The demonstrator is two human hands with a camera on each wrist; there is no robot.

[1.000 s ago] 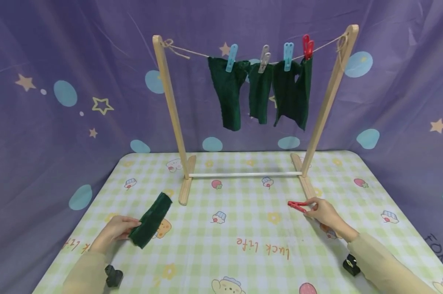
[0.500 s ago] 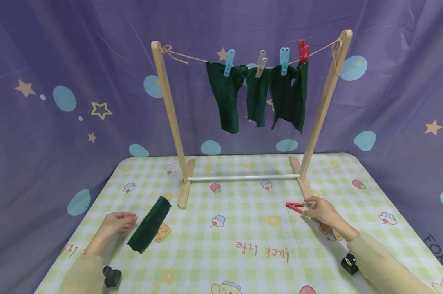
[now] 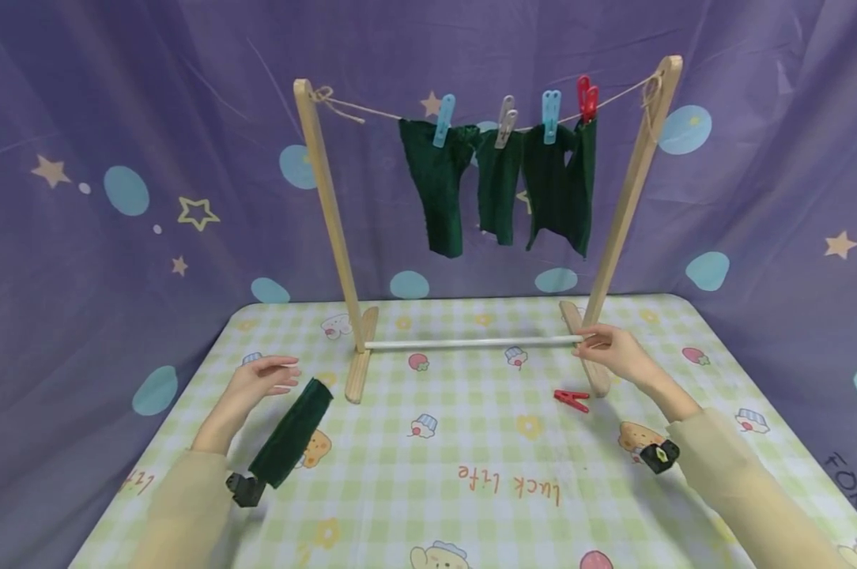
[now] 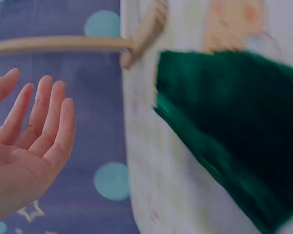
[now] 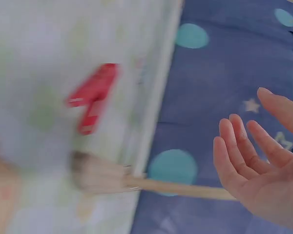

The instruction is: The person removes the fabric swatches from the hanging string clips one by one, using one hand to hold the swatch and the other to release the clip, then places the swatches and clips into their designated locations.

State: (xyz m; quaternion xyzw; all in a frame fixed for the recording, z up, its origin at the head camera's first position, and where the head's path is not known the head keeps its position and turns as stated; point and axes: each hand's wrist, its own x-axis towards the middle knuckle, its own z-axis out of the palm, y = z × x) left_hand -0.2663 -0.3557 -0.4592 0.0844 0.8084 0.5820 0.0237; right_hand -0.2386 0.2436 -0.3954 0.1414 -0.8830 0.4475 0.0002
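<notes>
Hovering over the checked tablecloth [image 3: 386,490], the left hand [image 3: 258,378] has its fingers parted and softly bent, the thumb well away from them. Just right of those fingertips, and lower, lies a dark green strip of cloth [image 3: 291,435], slanted, with a lighter sheen along one long edge. Across from it, the right hand [image 3: 617,354] is relaxed and open too, fingertips near the foot of the wooden drying rack [image 3: 632,190]; a red clothespin [image 3: 572,400] lies below them, its legs splayed in a V.

A green cloth [image 3: 293,431] and red clothespin [image 3: 565,397] lie on the tablecloth [image 3: 379,466].
</notes>
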